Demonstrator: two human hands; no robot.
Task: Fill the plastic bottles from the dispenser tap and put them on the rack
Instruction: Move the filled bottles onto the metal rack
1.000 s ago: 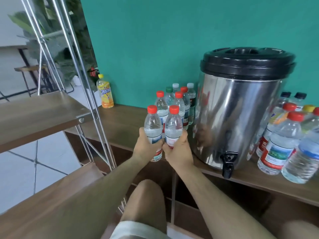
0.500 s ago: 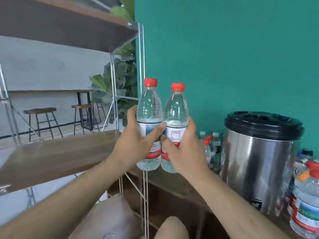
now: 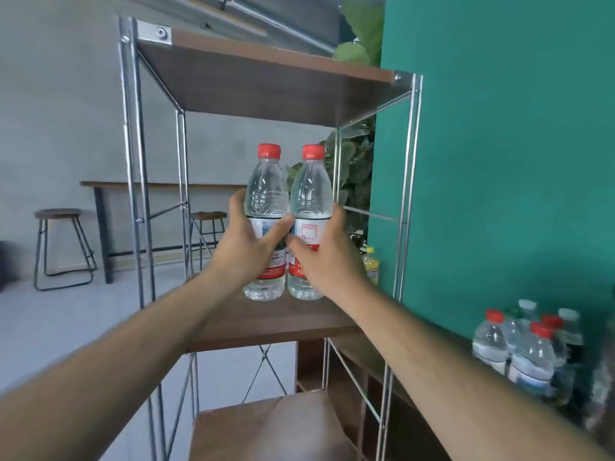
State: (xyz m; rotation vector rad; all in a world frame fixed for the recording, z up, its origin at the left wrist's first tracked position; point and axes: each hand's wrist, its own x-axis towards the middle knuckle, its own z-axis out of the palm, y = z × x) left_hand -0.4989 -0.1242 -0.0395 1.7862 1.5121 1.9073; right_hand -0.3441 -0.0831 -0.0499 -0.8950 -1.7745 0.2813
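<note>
Two clear plastic bottles with red caps stand upright side by side over the rack's middle wooden shelf (image 3: 266, 319). My left hand (image 3: 248, 249) grips the left bottle (image 3: 266, 194) around its label. My right hand (image 3: 324, 257) grips the right bottle (image 3: 311, 197) the same way. Both bottle bases sit at or just above the shelf board; whether they touch it I cannot tell. The dispenser is out of view.
The rack has metal posts (image 3: 404, 201), an upper shelf (image 3: 266, 81) close above the caps and a lower shelf (image 3: 266, 427). Several capped bottles (image 3: 529, 347) stand on the counter at right by the teal wall. A small yellow bottle (image 3: 370, 262) sits behind the rack. Stools (image 3: 61, 247) stand at left.
Both hands carried the two bottles from the counter by the dispenser up and left to the rack's middle shelf. My view turned left, so the dispenser left the frame.
</note>
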